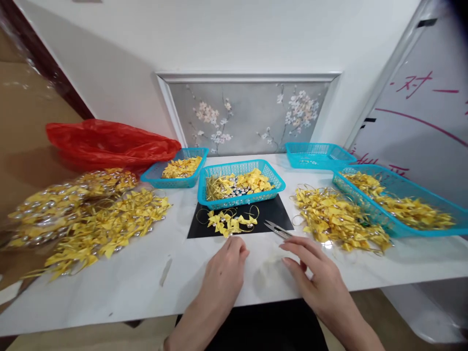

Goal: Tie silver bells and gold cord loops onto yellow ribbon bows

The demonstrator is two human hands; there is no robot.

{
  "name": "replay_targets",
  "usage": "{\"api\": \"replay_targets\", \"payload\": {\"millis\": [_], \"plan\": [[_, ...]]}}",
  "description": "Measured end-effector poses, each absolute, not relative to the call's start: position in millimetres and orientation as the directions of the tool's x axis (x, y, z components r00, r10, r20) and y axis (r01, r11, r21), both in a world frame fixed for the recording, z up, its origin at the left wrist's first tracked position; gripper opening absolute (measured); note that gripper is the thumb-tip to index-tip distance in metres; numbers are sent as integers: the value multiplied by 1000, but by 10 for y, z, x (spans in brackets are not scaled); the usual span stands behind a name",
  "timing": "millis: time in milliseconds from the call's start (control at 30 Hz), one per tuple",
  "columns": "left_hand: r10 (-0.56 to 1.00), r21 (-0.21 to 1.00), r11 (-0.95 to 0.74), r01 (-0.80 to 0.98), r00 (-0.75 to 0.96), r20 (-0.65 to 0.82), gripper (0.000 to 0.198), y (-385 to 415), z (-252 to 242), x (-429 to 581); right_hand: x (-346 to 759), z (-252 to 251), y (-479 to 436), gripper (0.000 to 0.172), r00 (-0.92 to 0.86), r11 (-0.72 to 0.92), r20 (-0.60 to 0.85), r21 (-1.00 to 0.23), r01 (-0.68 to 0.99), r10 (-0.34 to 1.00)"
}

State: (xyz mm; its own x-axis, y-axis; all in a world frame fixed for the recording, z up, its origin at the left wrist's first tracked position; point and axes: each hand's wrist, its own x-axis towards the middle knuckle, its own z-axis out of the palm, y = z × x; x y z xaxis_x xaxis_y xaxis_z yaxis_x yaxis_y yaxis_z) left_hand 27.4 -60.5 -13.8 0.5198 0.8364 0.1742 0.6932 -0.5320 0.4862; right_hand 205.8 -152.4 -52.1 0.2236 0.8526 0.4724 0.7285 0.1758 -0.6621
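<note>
On a black mat (199, 226) lies a short strand of yellow ribbon bows (223, 222) with pearl beads and thin looped cords. My left hand (224, 268) is just in front of it, fingers curled closed; the fingertips are hidden, so what they hold, if anything, does not show. A pair of small metal thread snips (276, 228) rests across the mat's right edge, blades pointing left. Close by the handle end is my right hand (318, 273), its thumb and index finger apart. Its fingers partly cover the snips' handle.
Behind the mat stands a blue basket (241, 200) of bows and beads. Another blue basket (171, 183) is at back left beside a red plastic bag (113, 146). Yellow heaps (109, 219) lie left and right (340, 219). More blue baskets (387, 214) stand on the right.
</note>
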Motion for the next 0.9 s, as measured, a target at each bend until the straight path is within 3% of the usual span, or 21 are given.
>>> {"api": "replay_targets", "payload": {"millis": [100, 167, 200, 267, 333, 667, 767, 900], "plan": [[774, 538, -596, 596, 605, 187, 22, -747, 6, 191, 1859, -413, -1530, 33, 183, 289, 452, -782, 553, 873], [732, 558, -643, 525, 636, 245, 21, -824, 89, 109, 1713, -350, -1509, 45, 86, 295, 359, -862, 412, 929], [709, 568, -669, 479, 639, 297, 20, -848, 119, 64, 1652, -326, -1493, 45, 41, 280, 314, -892, 354, 948], [673, 565, -714, 413, 628, 391, 17, -861, 148, -27, 1571, -291, -1457, 29, -7, 262, 272, -917, 300, 962], [645, 548, -746, 378, 615, 454, 16, -844, 143, -104, 1543, -271, -1429, 14, -3, 288, 303, -904, 315, 953], [652, 592, -719, 364, 648, 394, 22, -867, 33, -169, 1500, -291, -1435, 19, -16, 424, 461, -800, 425, 887], [731, 747, -568, 345, 629, 265, 24, -883, 45, -176, 1484, -266, -1434, 18, -14, 421, 458, -805, 418, 889], [792, 989, -47, 142, 608, -49, 29, -915, 72, -193, 1488, -235, -1427, 19, 6, 391, 431, -824, 409, 902]]}}
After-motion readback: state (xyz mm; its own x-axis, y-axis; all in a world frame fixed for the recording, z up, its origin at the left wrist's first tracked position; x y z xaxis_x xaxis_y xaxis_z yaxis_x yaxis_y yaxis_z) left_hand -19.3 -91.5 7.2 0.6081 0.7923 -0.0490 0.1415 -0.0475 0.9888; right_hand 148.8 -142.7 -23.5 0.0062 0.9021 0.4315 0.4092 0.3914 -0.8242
